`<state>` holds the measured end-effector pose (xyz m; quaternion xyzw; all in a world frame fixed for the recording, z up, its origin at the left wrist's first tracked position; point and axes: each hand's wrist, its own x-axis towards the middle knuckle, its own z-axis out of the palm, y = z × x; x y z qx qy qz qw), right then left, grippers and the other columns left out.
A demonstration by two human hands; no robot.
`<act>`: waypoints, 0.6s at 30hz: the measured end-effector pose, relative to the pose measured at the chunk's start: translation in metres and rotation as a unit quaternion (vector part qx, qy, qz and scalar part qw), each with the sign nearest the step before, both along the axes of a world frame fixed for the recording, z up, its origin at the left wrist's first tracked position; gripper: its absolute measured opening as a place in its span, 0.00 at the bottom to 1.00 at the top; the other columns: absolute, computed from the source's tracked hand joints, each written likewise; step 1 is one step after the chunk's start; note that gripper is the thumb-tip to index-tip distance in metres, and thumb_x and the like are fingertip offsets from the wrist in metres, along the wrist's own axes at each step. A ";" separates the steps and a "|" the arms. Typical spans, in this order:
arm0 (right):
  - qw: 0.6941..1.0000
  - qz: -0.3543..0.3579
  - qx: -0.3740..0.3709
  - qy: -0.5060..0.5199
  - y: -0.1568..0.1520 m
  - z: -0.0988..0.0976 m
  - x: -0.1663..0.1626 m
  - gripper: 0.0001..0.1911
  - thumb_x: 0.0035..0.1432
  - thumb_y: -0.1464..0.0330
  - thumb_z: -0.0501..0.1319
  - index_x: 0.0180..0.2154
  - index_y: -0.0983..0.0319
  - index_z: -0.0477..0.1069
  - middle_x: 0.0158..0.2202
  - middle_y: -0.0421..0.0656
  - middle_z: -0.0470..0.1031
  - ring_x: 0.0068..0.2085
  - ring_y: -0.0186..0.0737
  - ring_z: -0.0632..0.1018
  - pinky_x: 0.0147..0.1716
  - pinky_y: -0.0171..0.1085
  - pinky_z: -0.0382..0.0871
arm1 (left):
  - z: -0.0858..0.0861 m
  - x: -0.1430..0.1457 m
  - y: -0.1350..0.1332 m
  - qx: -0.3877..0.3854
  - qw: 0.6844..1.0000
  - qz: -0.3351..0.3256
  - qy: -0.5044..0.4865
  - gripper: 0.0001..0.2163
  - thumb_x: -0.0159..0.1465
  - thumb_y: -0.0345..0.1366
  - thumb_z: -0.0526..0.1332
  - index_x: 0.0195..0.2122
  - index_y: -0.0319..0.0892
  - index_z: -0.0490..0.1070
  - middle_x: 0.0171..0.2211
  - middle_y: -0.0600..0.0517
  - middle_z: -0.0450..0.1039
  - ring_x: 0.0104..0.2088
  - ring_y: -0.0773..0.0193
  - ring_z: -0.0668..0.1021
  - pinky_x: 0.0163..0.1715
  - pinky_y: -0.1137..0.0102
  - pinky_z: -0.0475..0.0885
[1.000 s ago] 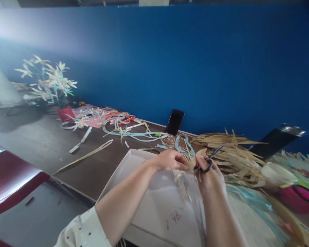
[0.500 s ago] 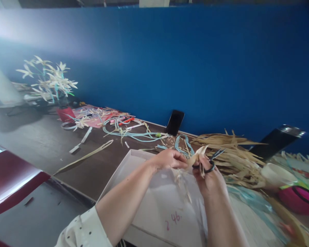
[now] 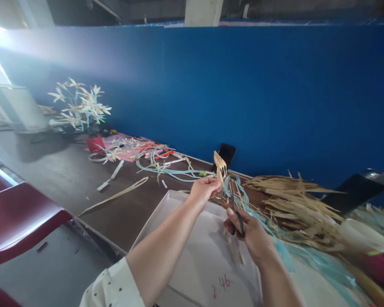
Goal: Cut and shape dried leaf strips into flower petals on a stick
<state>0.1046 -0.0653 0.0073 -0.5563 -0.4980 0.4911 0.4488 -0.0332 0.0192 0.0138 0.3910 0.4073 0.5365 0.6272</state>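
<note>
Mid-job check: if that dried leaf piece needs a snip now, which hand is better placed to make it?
Probably the right hand: it already holds the scissors, blades pointing up near the dried leaf piece. The left hand is occupied, pinching that piece by its lower end.

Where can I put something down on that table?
Bare table shows between the red chair and the white pieces, and between the long pale strip and the white box. It's crowded near the scissors, blue cords and dried leaves.
</note>
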 end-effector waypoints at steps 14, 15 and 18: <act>0.998 0.037 0.044 -0.022 0.000 -0.002 -0.005 0.22 0.47 0.57 0.63 0.44 0.61 0.74 0.21 0.39 0.71 0.22 0.34 0.69 0.24 0.34 0.62 | 0.005 0.004 -0.008 -0.001 1.000 -0.012 -0.009 0.07 0.49 0.36 0.64 0.28 0.38 0.71 0.24 0.53 0.69 0.24 0.73 0.70 0.25 0.77 0.64; 0.998 0.038 0.046 -0.022 0.000 -0.002 -0.006 0.22 0.47 0.57 0.63 0.44 0.61 0.74 0.21 0.39 0.71 0.23 0.34 0.69 0.24 0.34 0.62 | 0.006 0.005 -0.009 -0.005 1.000 -0.014 -0.010 0.07 0.49 0.35 0.64 0.27 0.38 0.71 0.24 0.53 0.69 0.24 0.73 0.70 0.25 0.77 0.64; 0.998 0.039 0.048 -0.014 0.000 -0.001 -0.006 0.22 0.47 0.58 0.63 0.44 0.60 0.74 0.21 0.38 0.70 0.23 0.34 0.69 0.25 0.34 0.63 | 0.006 0.007 -0.011 -0.010 1.000 -0.016 -0.008 0.07 0.49 0.35 0.63 0.27 0.37 0.70 0.25 0.52 0.69 0.25 0.72 0.70 0.24 0.77 0.63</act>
